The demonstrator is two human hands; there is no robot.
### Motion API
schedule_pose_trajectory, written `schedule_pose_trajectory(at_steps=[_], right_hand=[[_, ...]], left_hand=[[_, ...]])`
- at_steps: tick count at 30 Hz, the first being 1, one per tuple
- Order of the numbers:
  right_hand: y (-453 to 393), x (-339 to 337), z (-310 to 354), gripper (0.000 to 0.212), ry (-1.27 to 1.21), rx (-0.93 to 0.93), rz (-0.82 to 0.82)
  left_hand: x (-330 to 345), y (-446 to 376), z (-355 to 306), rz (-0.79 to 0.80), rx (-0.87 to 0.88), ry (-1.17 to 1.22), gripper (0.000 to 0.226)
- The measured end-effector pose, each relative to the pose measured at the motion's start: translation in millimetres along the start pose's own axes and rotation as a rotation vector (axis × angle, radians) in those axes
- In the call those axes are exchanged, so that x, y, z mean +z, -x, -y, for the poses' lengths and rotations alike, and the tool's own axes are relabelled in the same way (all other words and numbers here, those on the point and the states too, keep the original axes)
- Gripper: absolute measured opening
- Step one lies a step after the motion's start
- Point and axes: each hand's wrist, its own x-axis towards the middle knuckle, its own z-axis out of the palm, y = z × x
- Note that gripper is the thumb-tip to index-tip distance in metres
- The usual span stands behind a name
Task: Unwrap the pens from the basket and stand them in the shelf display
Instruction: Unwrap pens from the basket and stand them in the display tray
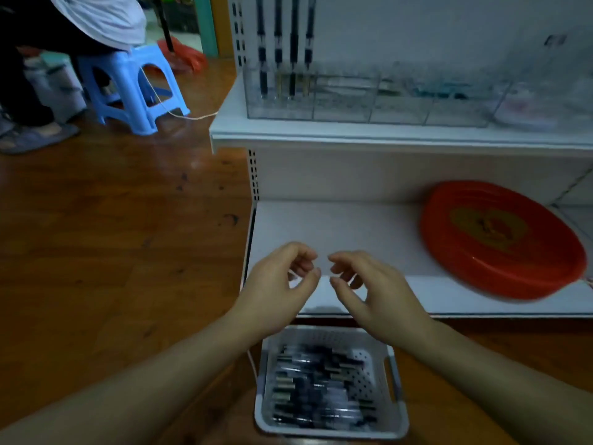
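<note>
1. Holding our left hand (282,284) and right hand (369,287) close together above the lower shelf (369,226), we curl the fingers; whether they pinch something, we cannot tell.
2. Wrapped pens (321,390) lie in the white basket (399,422) on the floor.
3. Four pens (284,43) stand in the clear display (353,104) above.

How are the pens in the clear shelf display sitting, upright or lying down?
Upright. Four dark pens stand side by side in the leftmost compartment of the clear display, tips down, barrels rising well above its rim.

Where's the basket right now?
The basket sits on the floor at bottom centre, below both hands and just in front of the lower shelf.
</note>
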Motion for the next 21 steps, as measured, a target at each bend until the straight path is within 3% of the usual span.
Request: schedule_pose_trajectory(at_steps=[10, 16, 21], right_hand=[[69, 74, -51, 0.032, 0.154, 0.089, 0.558], [89, 98, -67, 0.026, 0.199, 0.11, 0.795], [100, 110, -68, 0.016, 0.201, 0.104, 0.872]], left_hand=[[63, 53, 76, 0.585, -0.278, -0.117, 0.026], [78, 63, 95, 0.736, -0.343, -0.267, 0.032], [82, 62, 99, 0.817, -0.359, -0.284, 0.039]])
